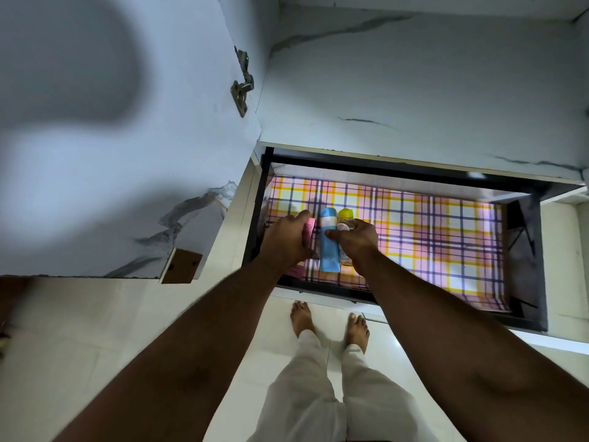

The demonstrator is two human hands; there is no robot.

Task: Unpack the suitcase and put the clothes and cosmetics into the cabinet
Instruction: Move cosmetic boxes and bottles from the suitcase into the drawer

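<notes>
Both bare forearms stretched forward from the lower frame toward centre. Left hand (287, 239) knuckles up, fingers curled in a grip, thumb raised. Right hand (357, 237) just beside it, fingers curled, thumb pointing left. Bare feet at lower centre.

Three cosmetics lie side by side in the pulled-out cabinet drawer (522, 250), on its pink, yellow and purple checked liner (430, 237): a pink tube (308, 232) at left, a blue tube (328, 247) in the middle, a yellow-capped clear bottle (345, 218) at right.
</notes>
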